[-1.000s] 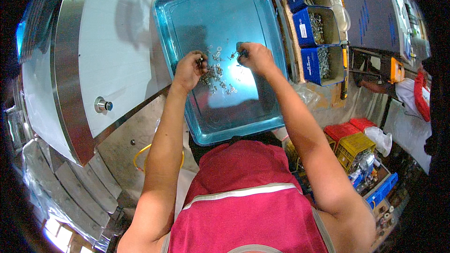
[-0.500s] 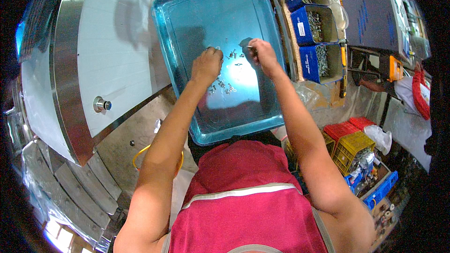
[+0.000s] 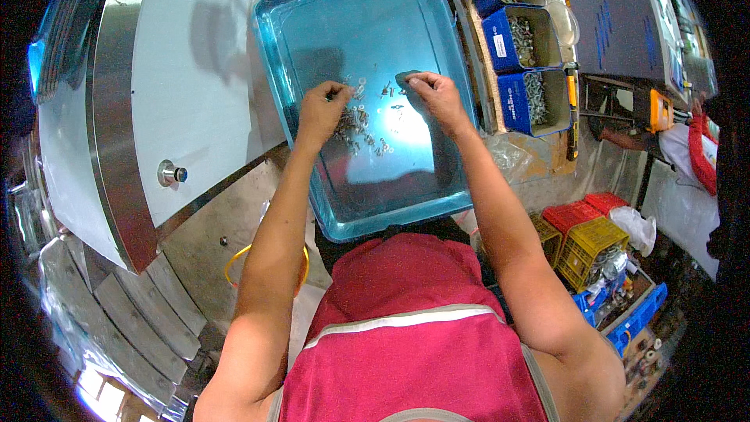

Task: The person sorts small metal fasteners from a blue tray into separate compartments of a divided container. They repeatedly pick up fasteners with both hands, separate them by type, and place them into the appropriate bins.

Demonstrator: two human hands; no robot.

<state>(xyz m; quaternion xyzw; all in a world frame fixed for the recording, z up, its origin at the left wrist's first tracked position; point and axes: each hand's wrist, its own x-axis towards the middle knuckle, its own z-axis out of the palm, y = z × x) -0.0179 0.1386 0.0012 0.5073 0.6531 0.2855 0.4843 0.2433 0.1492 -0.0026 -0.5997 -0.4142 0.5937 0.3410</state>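
Observation:
A large blue plastic tray (image 3: pixel 437 16) lies in front of me, with several small metal screws and washers (image 3: pixel 361 121) scattered on its floor. My left hand (image 3: pixel 322 111) rests on the left side of that pile, fingers curled and pinching small parts. My right hand (image 3: pixel 434 97) is over the right side of the tray, fingertips closed on a small metal piece just above the tray floor. Both forearms reach in from below, over my red vest.
To the right of the tray stand three blue bins (image 3: pixel 527 98) holding metal fasteners. A white and steel machine panel (image 3: pixel 180 94) with a round knob (image 3: pixel 170 174) lies to the left. Red and yellow crates (image 3: pixel 590 230) sit at lower right. A person in red (image 3: pixel 699 152) is at the far right.
Both hands have shifted slightly upward across the tray and stayed among the small parts; the left hand moved a little toward the tray's left edge.

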